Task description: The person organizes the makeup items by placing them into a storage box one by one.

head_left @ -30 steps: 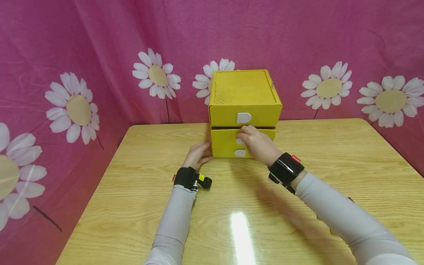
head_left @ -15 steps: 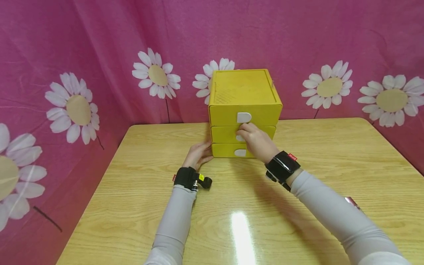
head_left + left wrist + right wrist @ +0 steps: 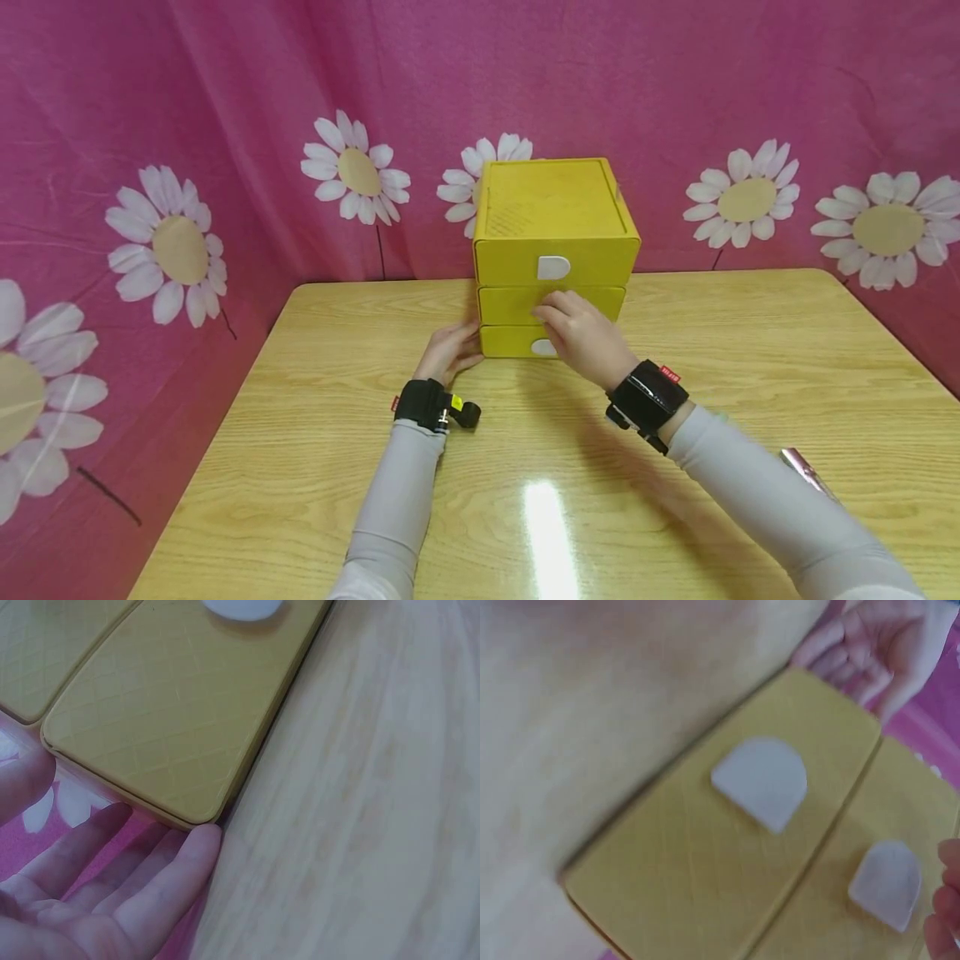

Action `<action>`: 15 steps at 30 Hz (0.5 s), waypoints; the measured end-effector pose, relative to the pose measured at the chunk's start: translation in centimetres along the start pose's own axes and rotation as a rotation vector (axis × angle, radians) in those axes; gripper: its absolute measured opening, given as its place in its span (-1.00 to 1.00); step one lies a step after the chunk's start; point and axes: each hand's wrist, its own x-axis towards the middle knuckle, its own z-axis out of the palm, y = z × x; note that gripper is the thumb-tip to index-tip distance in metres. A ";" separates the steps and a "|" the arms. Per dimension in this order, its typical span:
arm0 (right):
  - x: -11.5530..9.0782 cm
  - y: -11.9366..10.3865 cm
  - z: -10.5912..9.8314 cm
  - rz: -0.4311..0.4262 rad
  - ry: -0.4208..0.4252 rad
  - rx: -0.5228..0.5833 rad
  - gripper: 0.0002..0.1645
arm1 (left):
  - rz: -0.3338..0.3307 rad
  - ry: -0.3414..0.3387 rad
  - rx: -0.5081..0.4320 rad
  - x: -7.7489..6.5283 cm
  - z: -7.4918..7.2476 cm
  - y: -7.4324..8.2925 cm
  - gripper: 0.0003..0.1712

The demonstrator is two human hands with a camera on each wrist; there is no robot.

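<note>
Left fingers (image 3: 172, 889) relaxed against yellow cabinet (image 3: 543, 243); right fingers (image 3: 557, 317) loosely curled near handle (image 3: 887, 885); red tag (image 3: 670, 374) lettering unclear.

**Yellow three-drawer cabinet (image 3: 555, 225) stands toward the back of the wooden table (image 3: 300, 433)!**

From my remote seat I see pale, glossy grain, rounded back corners, a bright streak of light (image 3: 550, 537) down the near middle. And over right lies a shiny pinkish object (image 3: 807, 472), partly hidden, too little showing to name!
</note>
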 end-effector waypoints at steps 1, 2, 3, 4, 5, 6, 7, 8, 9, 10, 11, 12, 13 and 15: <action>-0.2 -0.2 0.1 -0.007 -0.001 0.010 -0.72 | 0.000 0.002 0.001 0.0 0.0 0.0 -0.52; -0.4 -0.3 0.3 -0.005 -0.011 0.012 -0.71 | 0.000 0.005 0.001 0.0 0.0 0.0 -0.52; -0.7 -0.4 0.5 0.000 -0.027 0.015 -0.70 | 0.000 0.008 0.001 0.0 0.0 0.0 -0.52; -0.9 -0.4 0.7 0.012 -0.048 0.017 -0.70 | 0.000 0.009 0.000 0.0 0.0 0.1 -0.52; -1.2 -0.4 0.9 0.026 -0.072 0.017 -0.69 | 0.001 0.011 -0.001 0.0 0.0 0.1 -0.53; -1.4 -0.4 1.2 0.040 -0.098 0.016 -0.68 | 0.001 0.011 -0.004 0.0 0.0 0.1 -0.53; -1.6 -0.3 1.4 0.057 -0.123 0.017 -0.68 | 0.000 0.010 -0.006 0.0 0.0 0.0 -0.53; -1.8 -0.3 1.6 0.072 -0.146 0.018 -0.67 | 0.000 0.008 -0.005 0.0 0.0 0.0 -0.53; -2.0 -0.3 1.8 0.083 -0.168 0.019 -0.67 | 0.000 0.006 -0.005 0.0 0.0 0.0 -0.53; -2.1 -0.2 2.0 0.094 -0.187 0.022 -0.67 | -0.001 0.004 -0.006 0.0 0.0 0.0 -0.53; -2.2 -0.1 2.2 0.102 -0.206 0.022 -0.66 | -0.001 0.003 -0.006 0.0 0.0 0.0 -0.53; -2.3 -0.1 2.4 0.110 -0.225 0.023 -0.65 | -0.001 0.003 -0.006 0.0 0.0 0.0 -0.54; -2.4 0.0 2.6 0.119 -0.241 0.022 -0.63 | 0.000 0.003 -0.006 0.0 0.0 0.0 -0.54; -2.5 0.0 3.0 0.135 -0.266 0.013 -0.60 | 0.001 0.002 -0.009 -0.1 0.0 0.0 -0.53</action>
